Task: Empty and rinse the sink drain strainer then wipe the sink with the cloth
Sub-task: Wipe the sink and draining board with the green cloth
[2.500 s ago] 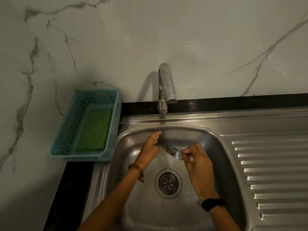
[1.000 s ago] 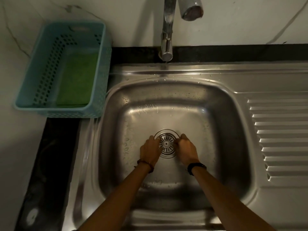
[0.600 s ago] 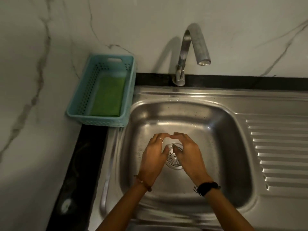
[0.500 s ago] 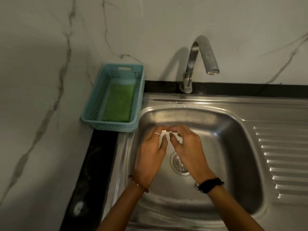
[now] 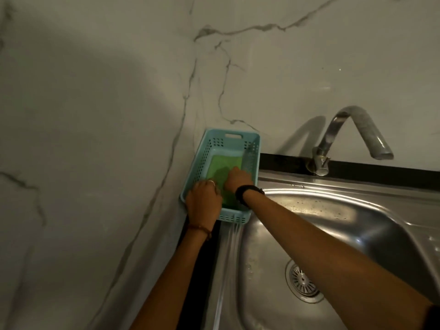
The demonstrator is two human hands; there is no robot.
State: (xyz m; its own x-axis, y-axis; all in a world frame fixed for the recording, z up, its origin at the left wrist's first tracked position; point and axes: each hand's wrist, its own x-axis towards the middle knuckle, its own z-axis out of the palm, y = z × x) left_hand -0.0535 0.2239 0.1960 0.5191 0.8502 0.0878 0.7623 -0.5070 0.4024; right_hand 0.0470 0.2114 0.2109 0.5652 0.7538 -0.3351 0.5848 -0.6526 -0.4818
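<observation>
The metal drain strainer (image 5: 302, 281) sits in the drain hole of the steel sink (image 5: 333, 222). A green cloth (image 5: 222, 166) lies in a light blue plastic basket (image 5: 209, 148) on the counter left of the sink. Both my hands are inside that basket. My right hand (image 5: 238, 178) presses down on the cloth, fingers closed on a raised fold. My left hand (image 5: 203, 202) lies over the basket's near left corner with curled fingers at the cloth's edge; its grip is hidden.
A curved metal tap (image 5: 357, 136) stands behind the sink with no water running. Marble wall panels (image 5: 95, 139) close in the back and left side. A black counter strip (image 5: 202, 270) runs beside the sink's left rim. A ribbed drainboard (image 5: 434, 244) starts at the right edge.
Both hands left the strainer seated in the drain, rose out of the basin and moved left into the blue basket onto the green cloth. The view swung left and up.
</observation>
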